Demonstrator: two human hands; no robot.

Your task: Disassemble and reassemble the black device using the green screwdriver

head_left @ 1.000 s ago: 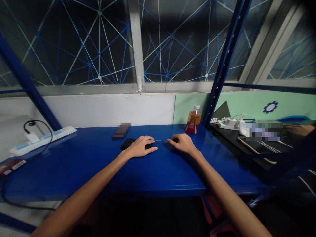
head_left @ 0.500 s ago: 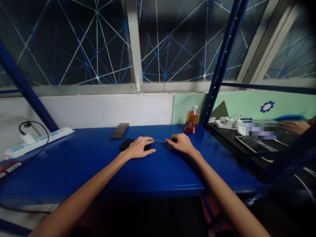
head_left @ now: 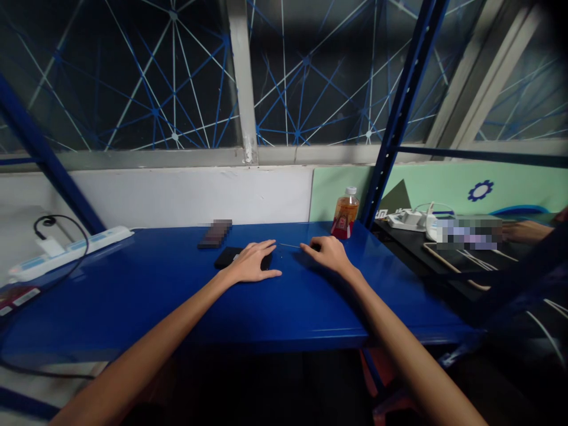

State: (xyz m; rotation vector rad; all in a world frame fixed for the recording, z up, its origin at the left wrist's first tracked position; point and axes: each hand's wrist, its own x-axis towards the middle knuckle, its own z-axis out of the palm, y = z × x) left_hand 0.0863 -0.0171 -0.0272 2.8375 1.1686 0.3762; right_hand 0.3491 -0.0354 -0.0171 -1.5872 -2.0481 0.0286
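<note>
My left hand (head_left: pixel 254 261) lies flat with its fingers stretched out, over a black flat case-like object (head_left: pixel 225 258); the hand hides much of it. To the right, my right hand (head_left: pixel 329 253) is closed round a screwdriver-like tool. Its thin metal shaft (head_left: pixel 290 245) points left, toward my left fingertips, with a small gap between. A dark bit of the tool, perhaps its handle, shows inside the curled fingers. On the blue table (head_left: pixel 284 307) between the hands is a tiny light speck (head_left: pixel 281 257), too small to name.
Behind my right hand stands a bottle of reddish drink (head_left: pixel 345 214). A dark blurred flat object (head_left: pixel 215 234) lies at the back left. A white power strip (head_left: pixel 73 254) runs along the left side. Blue shelf posts (head_left: pixel 394 118) rise at both sides. Another person's hand (head_left: pixel 528 231) is over the black table at right.
The shaft's tip has come away from my left fingertips, and my right hand has shifted slightly right. The left fingers have straightened and spread a little.
</note>
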